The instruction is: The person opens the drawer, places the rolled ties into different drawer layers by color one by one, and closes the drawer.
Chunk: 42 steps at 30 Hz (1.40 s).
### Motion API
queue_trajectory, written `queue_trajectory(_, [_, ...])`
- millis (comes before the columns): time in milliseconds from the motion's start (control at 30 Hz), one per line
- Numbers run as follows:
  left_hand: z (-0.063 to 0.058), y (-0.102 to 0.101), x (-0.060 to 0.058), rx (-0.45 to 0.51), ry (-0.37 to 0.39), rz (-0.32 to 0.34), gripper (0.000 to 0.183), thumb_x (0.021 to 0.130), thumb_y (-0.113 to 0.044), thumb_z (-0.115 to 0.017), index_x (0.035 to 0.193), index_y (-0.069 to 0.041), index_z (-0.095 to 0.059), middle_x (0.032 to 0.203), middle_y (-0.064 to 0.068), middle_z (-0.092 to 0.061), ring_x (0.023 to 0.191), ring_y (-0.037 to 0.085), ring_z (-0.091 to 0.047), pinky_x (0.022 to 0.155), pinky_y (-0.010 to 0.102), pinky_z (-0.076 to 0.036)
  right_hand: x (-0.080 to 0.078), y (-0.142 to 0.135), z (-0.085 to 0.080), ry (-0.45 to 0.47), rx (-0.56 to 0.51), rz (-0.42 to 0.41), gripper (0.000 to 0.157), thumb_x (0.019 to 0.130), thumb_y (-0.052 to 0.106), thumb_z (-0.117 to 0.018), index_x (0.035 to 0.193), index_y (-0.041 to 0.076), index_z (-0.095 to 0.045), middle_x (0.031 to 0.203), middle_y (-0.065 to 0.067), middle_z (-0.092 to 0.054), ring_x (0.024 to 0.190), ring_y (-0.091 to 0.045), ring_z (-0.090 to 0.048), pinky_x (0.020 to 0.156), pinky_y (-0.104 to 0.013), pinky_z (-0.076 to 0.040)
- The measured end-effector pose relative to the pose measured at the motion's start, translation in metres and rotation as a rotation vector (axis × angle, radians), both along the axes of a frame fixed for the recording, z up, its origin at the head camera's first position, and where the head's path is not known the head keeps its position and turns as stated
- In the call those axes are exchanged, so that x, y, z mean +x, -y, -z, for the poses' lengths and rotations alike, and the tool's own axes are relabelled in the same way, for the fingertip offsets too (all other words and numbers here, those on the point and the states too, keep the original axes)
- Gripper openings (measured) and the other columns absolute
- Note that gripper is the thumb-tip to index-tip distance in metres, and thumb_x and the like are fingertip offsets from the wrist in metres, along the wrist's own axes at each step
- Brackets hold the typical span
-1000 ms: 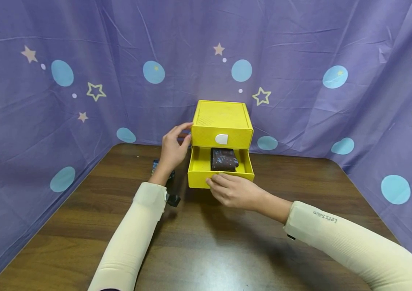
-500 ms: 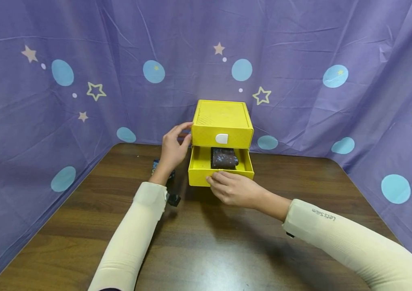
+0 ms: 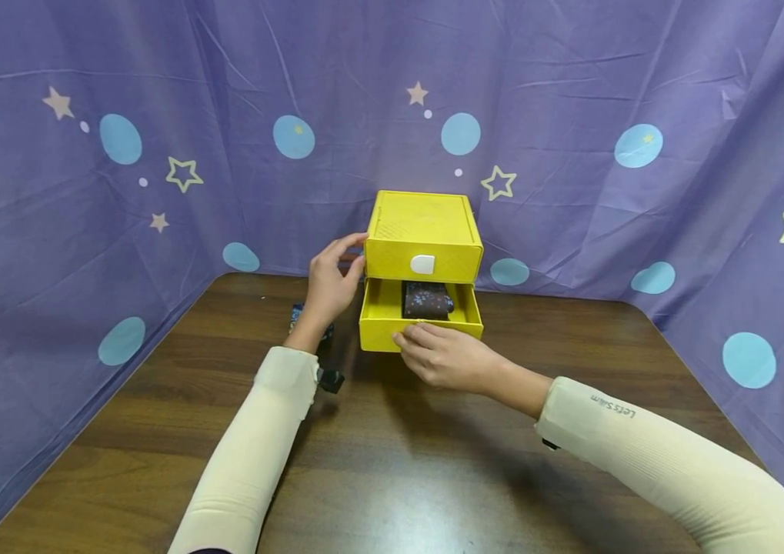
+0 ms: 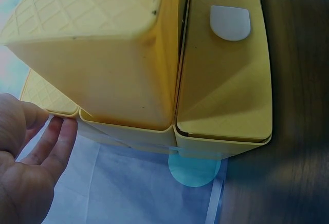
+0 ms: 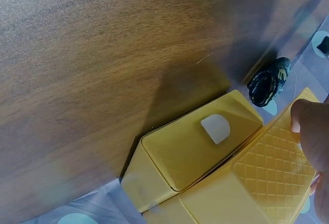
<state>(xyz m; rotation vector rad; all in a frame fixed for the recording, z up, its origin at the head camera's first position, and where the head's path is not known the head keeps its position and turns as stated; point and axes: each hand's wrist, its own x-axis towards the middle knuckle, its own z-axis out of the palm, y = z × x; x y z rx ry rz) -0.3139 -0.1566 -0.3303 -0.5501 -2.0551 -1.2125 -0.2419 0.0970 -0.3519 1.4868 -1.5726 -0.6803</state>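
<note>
A yellow drawer unit [image 3: 426, 219] stands at the back of the wooden table. Its middle drawer [image 3: 378, 336] is pulled partway out, with a folded dark cloth [image 3: 426, 302] with a blue flower pattern inside. At the drawer's front panel, my right hand [image 3: 443, 358] holds on with bent fingers, covering the spot where a handle would show; its thumb [image 5: 303, 116] lies on the panel in the right wrist view. My left hand [image 3: 331, 281] touches the unit's left side by the top drawer, fingers [image 4: 64, 139] mostly straight. The top and bottom drawers are pushed in.
A rolled dark patterned cloth [image 5: 270, 81] lies on the table left of the unit, partly behind my left wrist in the head view. A purple curtain [image 3: 537, 92] hangs close behind the unit and along both sides. White tabs [image 3: 422, 265] mark the drawer fronts.
The middle drawer has slid slightly inward, my right hand moving with it. The folded cloth has shifted back along with the drawer. My left hand has stayed in place.
</note>
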Motion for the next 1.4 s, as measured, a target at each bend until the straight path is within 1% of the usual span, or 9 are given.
queue_trajectory(133, [0.001, 0.0, -0.001, 0.003, -0.001, 0.006, 0.039, 0.099, 0.0, -0.065, 0.135, -0.015, -0.068, 0.126, 0.008, -0.068, 0.101, 0.027, -0.07, 0.078, 0.043, -0.062, 0.0, 0.0, -0.001, 0.005, 0.005, 0.012, 0.053, 0.109, -0.001, -0.023, 0.117, 0.006, -0.074, 0.132, -0.015, -0.066, 0.116, -0.03, -0.059, 0.106, -0.037, -0.049])
queue_trajectory(300, [0.001, 0.001, -0.002, 0.002, 0.0, 0.011, 0.04, 0.099, 0.001, -0.065, 0.136, -0.014, -0.067, 0.127, 0.008, -0.067, 0.101, 0.027, -0.07, 0.079, 0.044, -0.062, -0.002, 0.0, -0.001, 0.007, 0.013, 0.03, 0.046, 0.108, 0.0, -0.03, 0.117, 0.007, -0.075, 0.134, -0.014, -0.065, 0.117, -0.029, -0.059, 0.107, -0.037, -0.048])
queue_trajectory(467, [0.001, 0.001, -0.002, 0.001, -0.007, 0.009, 0.04, 0.099, 0.001, -0.065, 0.135, -0.013, -0.067, 0.127, 0.008, -0.068, 0.101, 0.028, -0.07, 0.08, 0.044, -0.062, -0.005, 0.001, 0.0, 0.01, -0.005, 0.013, 0.041, 0.106, 0.003, -0.036, 0.115, 0.007, -0.075, 0.132, -0.015, -0.066, 0.116, -0.029, -0.06, 0.106, -0.037, -0.049])
queue_trajectory(600, [0.001, 0.001, -0.001, -0.001, -0.006, 0.004, 0.038, 0.099, -0.001, -0.065, 0.135, -0.013, -0.067, 0.126, 0.008, -0.068, 0.101, 0.028, -0.07, 0.08, 0.043, -0.062, -0.007, 0.002, 0.0, 0.009, -0.016, 0.002, 0.04, 0.106, 0.004, -0.036, 0.114, 0.007, -0.076, 0.13, -0.015, -0.067, 0.114, -0.029, -0.061, 0.105, -0.037, -0.05])
queue_trajectory(833, [0.001, 0.001, -0.002, -0.003, -0.016, 0.007, 0.039, 0.099, 0.0, -0.065, 0.135, -0.013, -0.067, 0.127, 0.008, -0.067, 0.101, 0.028, -0.07, 0.08, 0.042, -0.062, -0.008, 0.002, 0.001, 0.03, -0.027, 0.006, 0.042, 0.106, 0.001, -0.034, 0.113, 0.006, -0.076, 0.131, -0.014, -0.067, 0.114, -0.029, -0.061, 0.105, -0.037, -0.05])
queue_trajectory(933, [0.001, 0.002, -0.001, -0.006, -0.017, 0.006, 0.039, 0.099, 0.0, -0.065, 0.136, -0.013, -0.067, 0.127, 0.008, -0.067, 0.101, 0.028, -0.07, 0.079, 0.041, -0.062, -0.008, 0.003, 0.001, 0.031, -0.032, 0.007, 0.04, 0.105, 0.002, -0.036, 0.112, 0.006, -0.076, 0.131, -0.014, -0.067, 0.114, -0.029, -0.061, 0.105, -0.037, -0.051])
queue_trajectory(1033, [0.001, 0.002, -0.001, 0.0, -0.016, 0.01, 0.039, 0.099, 0.0, -0.065, 0.136, -0.013, -0.067, 0.127, 0.008, -0.067, 0.101, 0.028, -0.07, 0.079, 0.042, -0.062, -0.008, 0.003, 0.001, 0.031, -0.035, 0.009, 0.04, 0.105, 0.002, -0.037, 0.112, 0.006, -0.076, 0.131, -0.014, -0.067, 0.114, -0.029, -0.061, 0.105, -0.037, -0.05])
queue_trajectory(1200, [0.001, 0.001, -0.001, 0.003, -0.009, 0.006, 0.038, 0.1, -0.002, -0.065, 0.136, -0.014, -0.067, 0.127, 0.008, -0.067, 0.102, 0.029, -0.07, 0.08, 0.043, -0.062, -0.01, 0.003, 0.001, 0.023, -0.033, 0.02, 0.043, 0.106, -0.001, -0.034, 0.113, 0.006, -0.075, 0.132, -0.013, -0.067, 0.113, -0.029, -0.06, 0.105, -0.037, -0.05])
queue_trajectory(1400, [0.001, 0.001, -0.001, 0.006, -0.008, 0.007, 0.038, 0.099, -0.002, -0.065, 0.135, -0.014, -0.067, 0.127, 0.008, -0.068, 0.102, 0.028, -0.07, 0.08, 0.045, -0.061, -0.011, 0.003, 0.001, 0.017, -0.031, 0.024, 0.042, 0.106, -0.002, -0.035, 0.114, 0.006, -0.075, 0.132, -0.014, -0.067, 0.114, -0.029, -0.06, 0.105, -0.037, -0.05])
